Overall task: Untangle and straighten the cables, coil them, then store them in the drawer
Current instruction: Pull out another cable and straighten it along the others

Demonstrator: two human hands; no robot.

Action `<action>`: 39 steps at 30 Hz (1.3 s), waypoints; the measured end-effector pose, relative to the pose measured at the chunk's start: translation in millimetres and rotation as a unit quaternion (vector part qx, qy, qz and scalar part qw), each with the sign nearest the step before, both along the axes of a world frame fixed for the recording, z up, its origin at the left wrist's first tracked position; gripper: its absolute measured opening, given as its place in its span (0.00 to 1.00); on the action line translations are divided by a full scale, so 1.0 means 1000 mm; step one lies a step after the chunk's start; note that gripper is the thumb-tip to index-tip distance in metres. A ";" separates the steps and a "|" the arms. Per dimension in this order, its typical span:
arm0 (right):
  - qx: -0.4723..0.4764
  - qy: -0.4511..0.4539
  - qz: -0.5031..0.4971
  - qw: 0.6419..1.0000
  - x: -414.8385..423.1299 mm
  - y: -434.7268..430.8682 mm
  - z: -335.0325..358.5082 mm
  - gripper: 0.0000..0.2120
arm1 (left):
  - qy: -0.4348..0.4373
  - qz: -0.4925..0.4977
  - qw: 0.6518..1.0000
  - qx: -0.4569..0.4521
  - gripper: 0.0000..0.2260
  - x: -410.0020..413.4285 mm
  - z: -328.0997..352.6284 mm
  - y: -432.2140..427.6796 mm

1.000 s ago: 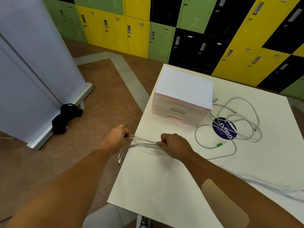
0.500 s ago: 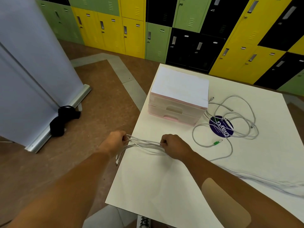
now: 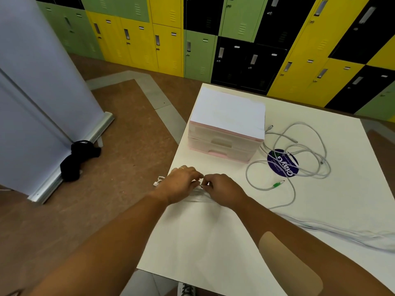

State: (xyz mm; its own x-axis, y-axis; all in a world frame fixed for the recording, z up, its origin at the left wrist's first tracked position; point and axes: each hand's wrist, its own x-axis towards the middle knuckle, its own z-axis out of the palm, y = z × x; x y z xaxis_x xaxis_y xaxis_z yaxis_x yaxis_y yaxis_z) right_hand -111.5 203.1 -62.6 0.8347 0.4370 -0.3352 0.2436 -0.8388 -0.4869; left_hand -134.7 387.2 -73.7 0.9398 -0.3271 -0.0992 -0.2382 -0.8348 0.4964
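White table top (image 3: 213, 242), head view. Both hands work at the table's 9 o'clock edge, close together with fingertips almost meeting.

The left hand (image 3: 179, 184) lies knuckles-up, fingers curled down over the white cable bundle (image 3: 198, 196). The bundle's connector ends (image 3: 158, 181) stick out at the hand's 9 o'clock, past the table edge.

The right hand (image 3: 222, 190) has its fingers bent and closed on the same bundle, at the left hand's 3 o'clock. From there the bundle passes under the right forearm and trails along the table toward 4 o'clock, out to the frame edge. A tan patch (image 3: 288, 263) sits on that forearm.

The pink-framed drawer unit (image 3: 226, 133) stands at the table's 11 o'clock, both drawers pushed in.

A loose grey cable tangle (image 3: 299, 154) lies at the unit's 3 o'clock, just beside it, partly over a round blue sticker (image 3: 282, 163). Its green connector (image 3: 277, 184) rests at the sticker's 6 o'clock, apart from the hands.

Off the table: lockers (image 3: 171, 39) at 12 o'clock, banner stand (image 3: 42, 82) at 9 o'clock, black bag (image 3: 79, 159) against its base.
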 end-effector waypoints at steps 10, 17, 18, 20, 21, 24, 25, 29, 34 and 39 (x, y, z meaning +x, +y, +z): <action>0.015 0.029 -0.052 0.998 -0.005 -0.026 -0.006 0.08 | 0.053 0.070 0.991 -0.102 0.05 -0.001 -0.008 -0.015; 0.003 0.051 -0.041 0.998 -0.007 -0.053 -0.007 0.06 | 0.073 0.082 0.991 -0.082 0.04 -0.004 -0.011 -0.018; -0.001 0.049 -0.050 0.998 -0.006 -0.056 -0.006 0.07 | 0.076 0.083 0.990 -0.082 0.04 -0.004 -0.011 -0.018; -0.017 0.038 -0.060 0.997 -0.005 -0.061 -0.005 0.13 | 0.078 0.086 0.990 -0.081 0.04 -0.004 -0.012 -0.019; -0.028 0.030 -0.062 0.997 -0.005 -0.064 -0.004 0.15 | 0.077 0.088 0.990 -0.079 0.04 -0.004 -0.013 -0.019; -0.039 0.018 -0.056 0.997 -0.006 -0.070 -0.003 0.18 | 0.073 0.085 0.991 -0.075 0.04 -0.004 -0.011 -0.022; -0.032 0.026 -0.054 0.998 -0.007 -0.071 -0.004 0.17 | 0.072 0.085 0.991 -0.074 0.04 -0.004 -0.011 -0.024; 0.005 0.053 -0.050 0.997 -0.008 -0.079 -0.008 0.06 | 0.071 0.096 0.991 -0.063 0.04 -0.003 -0.013 -0.020; -0.001 0.034 -0.067 0.997 -0.007 -0.089 -0.005 0.03 | 0.060 0.088 0.994 -0.038 0.04 -0.002 -0.016 -0.015; -0.016 0.031 -0.062 0.997 -0.006 -0.087 -0.006 0.03 | -0.007 0.034 0.998 0.047 0.12 0.004 -0.010 -0.020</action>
State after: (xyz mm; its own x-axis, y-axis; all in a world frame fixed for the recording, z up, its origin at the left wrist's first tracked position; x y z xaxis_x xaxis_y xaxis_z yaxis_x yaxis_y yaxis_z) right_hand -117.1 115.6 -68.2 0.8593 0.3187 -0.4001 0.1066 -0.8765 -0.4694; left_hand -130.4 366.8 -84.0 0.9611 -0.2518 -0.1137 -0.1848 -0.8918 0.4129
